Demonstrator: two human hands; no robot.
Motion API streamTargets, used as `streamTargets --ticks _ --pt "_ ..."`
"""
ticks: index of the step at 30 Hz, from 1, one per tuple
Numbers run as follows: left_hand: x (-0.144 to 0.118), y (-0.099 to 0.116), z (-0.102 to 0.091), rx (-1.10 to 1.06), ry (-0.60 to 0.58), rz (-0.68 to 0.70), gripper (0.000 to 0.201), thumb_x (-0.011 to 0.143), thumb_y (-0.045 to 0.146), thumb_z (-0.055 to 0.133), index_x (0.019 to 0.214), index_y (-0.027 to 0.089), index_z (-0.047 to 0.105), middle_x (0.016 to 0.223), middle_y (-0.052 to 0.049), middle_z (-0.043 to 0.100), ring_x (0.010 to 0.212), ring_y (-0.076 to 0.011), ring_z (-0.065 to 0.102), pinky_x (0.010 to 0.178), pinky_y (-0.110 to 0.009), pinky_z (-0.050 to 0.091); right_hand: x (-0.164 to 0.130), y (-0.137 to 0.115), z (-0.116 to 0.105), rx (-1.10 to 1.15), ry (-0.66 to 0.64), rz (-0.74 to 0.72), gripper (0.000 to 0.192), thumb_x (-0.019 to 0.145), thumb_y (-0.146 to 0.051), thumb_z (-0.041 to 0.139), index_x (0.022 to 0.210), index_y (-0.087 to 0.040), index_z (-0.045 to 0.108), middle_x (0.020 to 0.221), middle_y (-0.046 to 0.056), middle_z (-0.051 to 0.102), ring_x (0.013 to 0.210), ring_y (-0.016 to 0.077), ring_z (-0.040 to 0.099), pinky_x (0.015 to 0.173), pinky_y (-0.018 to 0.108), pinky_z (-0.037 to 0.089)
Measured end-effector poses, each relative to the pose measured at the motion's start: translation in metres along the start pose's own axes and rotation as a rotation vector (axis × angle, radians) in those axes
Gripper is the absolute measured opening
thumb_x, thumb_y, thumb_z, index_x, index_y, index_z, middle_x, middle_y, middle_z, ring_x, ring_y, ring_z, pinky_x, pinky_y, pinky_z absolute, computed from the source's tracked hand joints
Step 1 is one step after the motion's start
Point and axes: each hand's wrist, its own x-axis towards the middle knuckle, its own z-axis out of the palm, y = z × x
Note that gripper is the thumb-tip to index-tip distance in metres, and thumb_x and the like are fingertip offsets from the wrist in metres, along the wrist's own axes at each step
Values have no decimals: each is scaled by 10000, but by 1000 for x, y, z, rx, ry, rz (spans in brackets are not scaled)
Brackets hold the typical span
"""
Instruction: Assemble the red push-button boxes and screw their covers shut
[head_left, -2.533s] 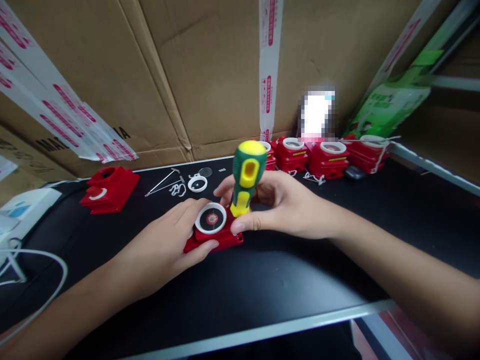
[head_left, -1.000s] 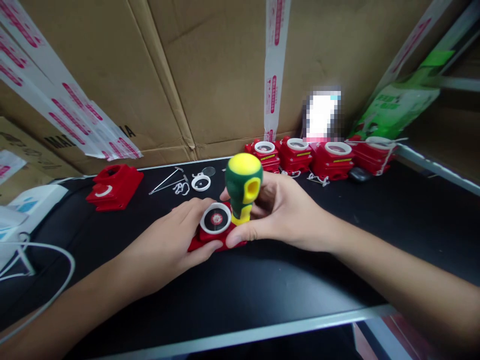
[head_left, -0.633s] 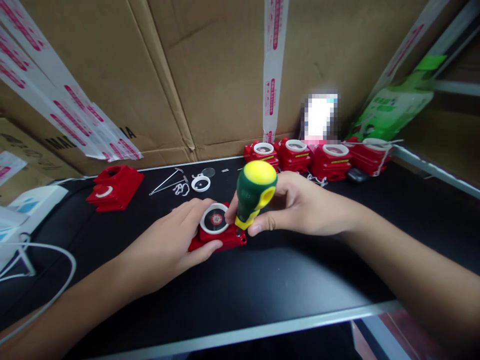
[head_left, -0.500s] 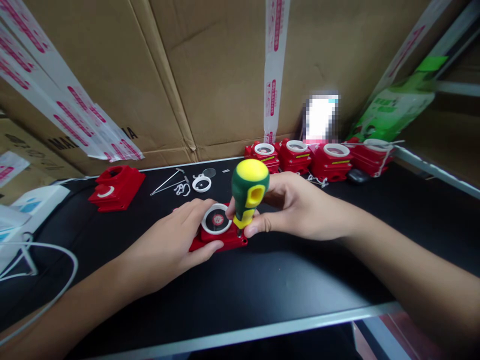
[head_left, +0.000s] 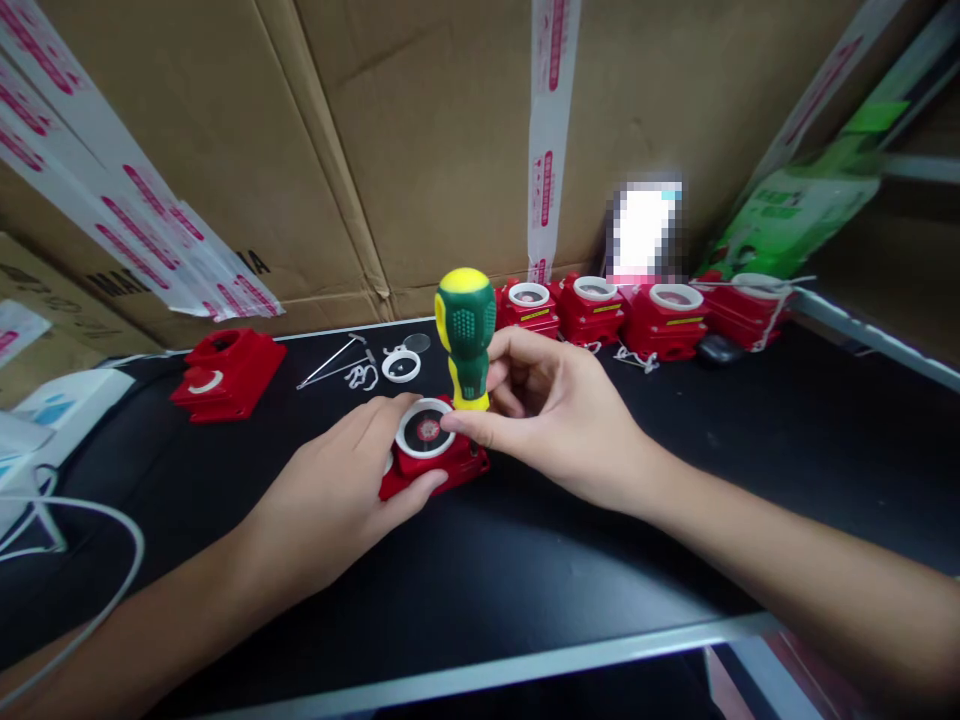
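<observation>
Nearest, at the lower middle of the frame, a red housing (head_left: pixel 435 465) with a white ring (head_left: pixel 424 430) on its top is lain flat on the black counter (head_left: pixel 525 570). It is pinned from the left by the left hand (head_left: pixel 341 495), whose grip is closed on its left edge, thumb along the near side. From the right, the right hand (head_left: pixel 559 415) is brought in; its grip is clamped with thumb and fingertips round the lower yellow collar of a green-and-yellow screwdriver (head_left: pixel 466 335), which is held upright over the far right corner of the housing. The tip itself is hidden.

Farther back, left of centre, a loose white ring (head_left: pixel 400 365), a clear disc (head_left: pixel 415 343) and thin metal pins (head_left: pixel 330 362) are seen. At the left a second red housing (head_left: pixel 229 372) is set, well apart. Along the cardboard wall (head_left: pixel 420 150) at the upper right, a row of red units (head_left: pixel 637 312) is lined up.
</observation>
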Motion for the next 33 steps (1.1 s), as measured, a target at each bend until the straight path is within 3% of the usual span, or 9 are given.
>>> streamTargets --ticks 5,8,11,19,26,30,33 --pt "13 -13 -13 -87 -162 79 553 1003 501 717 1477 240 603 1471 -145 717 1309 -395 729 1135 -563 592 4 -7 -20 -21 -287 30 348 812 -172 990 1074 -161 761 815 -58 627 685 97 520 633 243 432" --pt "18 -18 -17 -115 -163 146 530 998 447 757 1473 258 617 1461 -107 719 1304 -363 722 1158 -508 576 5 -14 -26 -16 -412 31 199 913 -123 888 1070 -153 770 866 -34 673 780 111 610 724 247 499" --pt "17 -18 -17 -115 -176 190 470 1033 414 738 1469 279 625 1472 -77 721 1275 -330 730 1165 -471 568 4 -16 -24 -15 -457 27 153 939 -116 859 1062 -143 771 890 -24 692 819 114 639 787 261 536" --pt "7 -23 -9 -24 -135 128 714 1065 519 677 1693 283 431 1581 -143 645 1416 -403 664 1221 -601 534 3 -7 -17 57 -327 -62 353 770 40 930 959 -162 710 873 -54 688 794 94 630 769 222 539" --pt "6 -14 -3 -15 -94 58 629 1038 517 642 1589 237 524 1556 -176 669 1419 -432 674 1214 -659 543 0 -6 -9 -17 -203 -80 404 742 44 909 1029 -162 712 872 -52 686 717 88 560 664 223 488" --pt "2 -6 2 66 16 -29 701 1030 537 616 1600 159 463 1530 -239 668 1362 -470 704 1162 -693 568 -1 -3 -3 -152 -13 -60 431 761 -43 915 1127 -159 718 905 -50 676 710 94 530 660 249 465" --pt "1 -7 0 30 23 17 647 1024 435 619 1586 182 426 1520 -214 649 1344 -421 711 1159 -626 584 0 -1 -5 -182 0 -75 480 782 -84 926 1201 -152 703 926 -40 683 748 108 548 704 262 475"
